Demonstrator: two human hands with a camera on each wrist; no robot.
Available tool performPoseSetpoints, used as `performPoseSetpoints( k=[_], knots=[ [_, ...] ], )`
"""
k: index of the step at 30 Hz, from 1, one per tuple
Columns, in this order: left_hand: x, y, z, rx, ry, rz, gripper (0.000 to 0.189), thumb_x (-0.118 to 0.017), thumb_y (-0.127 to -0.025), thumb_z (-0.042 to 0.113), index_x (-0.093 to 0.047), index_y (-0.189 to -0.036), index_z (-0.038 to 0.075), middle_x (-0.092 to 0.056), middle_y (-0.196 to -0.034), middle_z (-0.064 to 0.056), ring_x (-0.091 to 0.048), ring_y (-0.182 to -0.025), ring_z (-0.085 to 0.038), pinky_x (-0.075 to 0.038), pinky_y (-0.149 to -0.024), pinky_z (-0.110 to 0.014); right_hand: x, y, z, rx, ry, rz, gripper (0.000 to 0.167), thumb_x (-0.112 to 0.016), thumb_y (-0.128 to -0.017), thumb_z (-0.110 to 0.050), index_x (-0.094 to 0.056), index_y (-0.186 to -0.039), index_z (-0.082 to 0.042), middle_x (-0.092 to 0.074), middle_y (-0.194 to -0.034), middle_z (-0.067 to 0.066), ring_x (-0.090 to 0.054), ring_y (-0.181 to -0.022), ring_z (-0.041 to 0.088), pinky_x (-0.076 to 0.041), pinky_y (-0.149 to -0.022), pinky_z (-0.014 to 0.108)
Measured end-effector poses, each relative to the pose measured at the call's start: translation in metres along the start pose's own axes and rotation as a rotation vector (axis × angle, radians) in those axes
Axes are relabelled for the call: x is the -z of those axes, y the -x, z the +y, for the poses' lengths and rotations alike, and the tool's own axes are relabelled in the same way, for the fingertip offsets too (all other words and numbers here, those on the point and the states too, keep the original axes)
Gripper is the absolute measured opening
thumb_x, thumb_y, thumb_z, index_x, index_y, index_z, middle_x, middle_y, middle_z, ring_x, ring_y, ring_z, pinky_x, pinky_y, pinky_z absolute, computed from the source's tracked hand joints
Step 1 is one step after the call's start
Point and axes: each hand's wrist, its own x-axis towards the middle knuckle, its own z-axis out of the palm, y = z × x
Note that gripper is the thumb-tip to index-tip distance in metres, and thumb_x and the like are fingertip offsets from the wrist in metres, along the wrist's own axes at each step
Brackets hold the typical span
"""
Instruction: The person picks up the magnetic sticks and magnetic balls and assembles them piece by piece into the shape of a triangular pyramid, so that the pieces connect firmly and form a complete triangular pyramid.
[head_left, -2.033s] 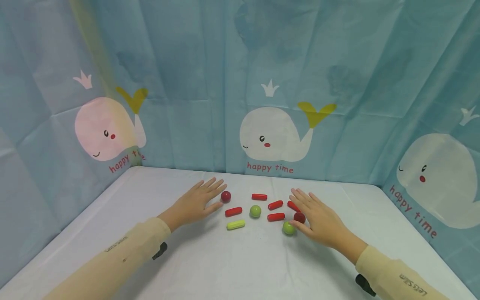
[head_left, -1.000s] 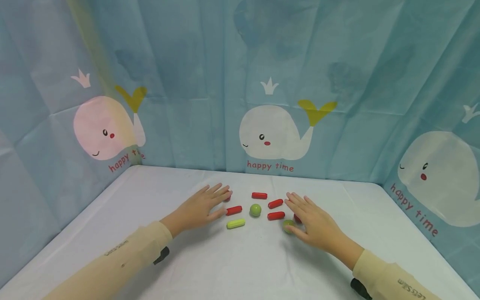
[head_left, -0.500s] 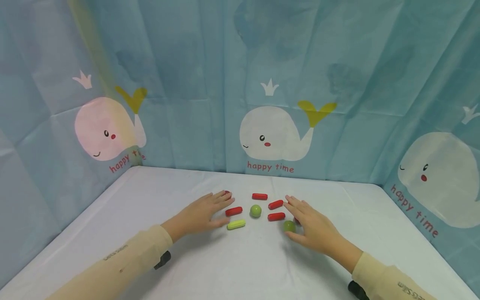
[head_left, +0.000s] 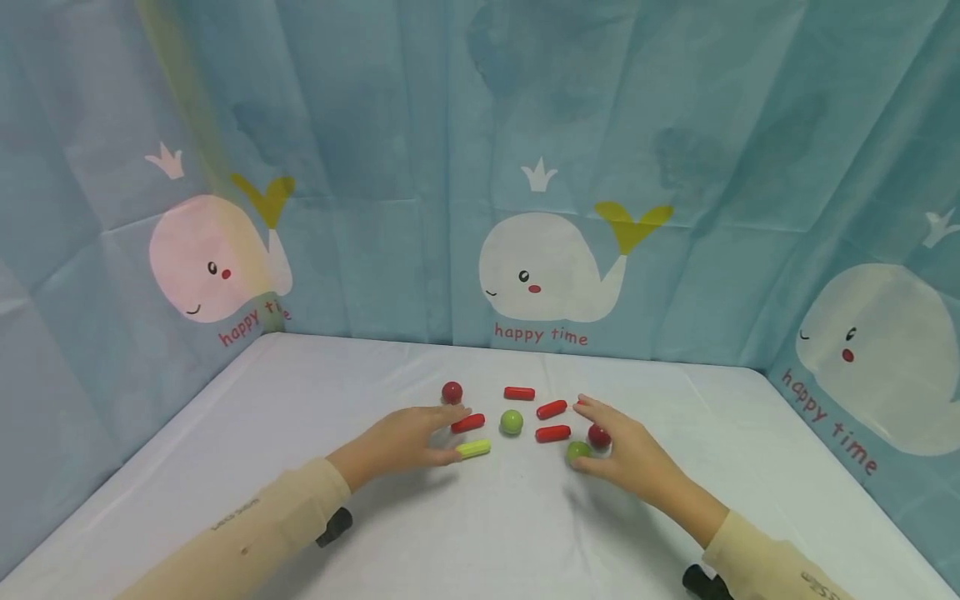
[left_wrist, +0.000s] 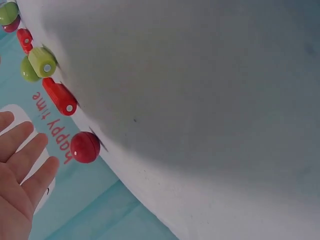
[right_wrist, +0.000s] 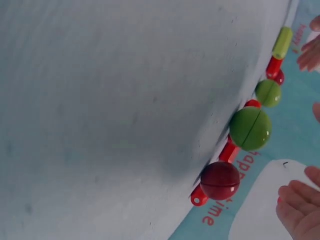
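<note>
My left hand (head_left: pixel 405 437) hovers over the white table, holding nothing, fingers extended. In the head view its fingertips overlap a red stick (head_left: pixel 471 423), and the thumb tip covers one end of a yellow-green stick (head_left: pixel 476 449). A shiny red ball (head_left: pixel 452 392) lies beyond; the left wrist view shows the fingers (left_wrist: pixel 36 182) apart from that red ball (left_wrist: pixel 85 147). My right hand (head_left: pixel 633 458), also holding nothing, hovers beside a green ball (head_left: pixel 577 452) and a second red ball (head_left: pixel 599 436). A red stick near its fingertips is mostly hidden.
Between the hands lie another green ball (head_left: pixel 512 422) and three red sticks, one at the back (head_left: pixel 519 393). Stick ends show pale round spots in the left wrist view. A blue curtain (head_left: pixel 420 167) with printed whales stands around the table's far and side edges.
My left hand has come nearer, uncovering the left red ball and dipping its thumb to the yellow-green stick. My right hand has shifted slightly, and its fingers bend more. The balls and sticks stay put.
</note>
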Motion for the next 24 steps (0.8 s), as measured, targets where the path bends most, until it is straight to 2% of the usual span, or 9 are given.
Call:
performPoseSetpoints(
  k=[7, 15, 22, 24],
  knots=[
    [-0.004, -0.002, 0.005, 0.080, 0.101, -0.004, 0.068, -0.077, -0.085, 0.040, -0.052, -0.145, 0.019, -0.060, -0.143, -0.005, -0.058, -0.130, -0.025, -0.050, -0.104, -0.046, 0.002, 0.001, 0.000, -0.065, -0.095, 0.041, 0.068, -0.082, -0.080, -0.023, -0.055, -0.140, -0.006, -0.057, -0.143, 0.016, -0.050, -0.134, 0.038, -0.047, -0.103, 0.057],
    [-0.007, -0.004, 0.008, 0.118, 0.206, 0.026, 0.062, -0.080, -0.083, 0.032, -0.058, -0.139, 0.017, -0.064, -0.137, -0.005, -0.059, -0.127, -0.025, -0.051, -0.103, -0.047, 0.007, 0.000, 0.000, -0.257, -0.218, 0.018, 0.066, -0.081, -0.082, -0.029, -0.056, -0.139, -0.009, -0.057, -0.142, 0.020, -0.053, -0.130, 0.046, -0.053, -0.097, 0.051],
    [-0.008, -0.008, 0.010, 0.183, 0.332, 0.061, 0.051, -0.081, -0.081, 0.030, -0.066, -0.128, 0.015, -0.070, -0.112, -0.003, -0.063, -0.109, -0.023, -0.056, -0.091, -0.042, 0.010, -0.001, 0.003, -0.349, -0.319, -0.003, 0.062, -0.077, -0.085, -0.029, -0.055, -0.138, -0.005, -0.058, -0.139, 0.021, -0.054, -0.131, 0.042, -0.052, -0.099, 0.048],
    [-0.008, -0.009, 0.011, 0.205, 0.359, 0.070, 0.049, -0.082, -0.081, 0.029, -0.067, -0.125, 0.014, -0.070, -0.112, -0.003, -0.064, -0.109, -0.024, -0.057, -0.089, -0.041, 0.011, -0.001, 0.004, -0.363, -0.355, 0.000, 0.060, -0.076, -0.086, -0.027, -0.056, -0.138, -0.004, -0.059, -0.139, 0.021, -0.054, -0.131, 0.040, -0.051, -0.100, 0.048]
  ],
)
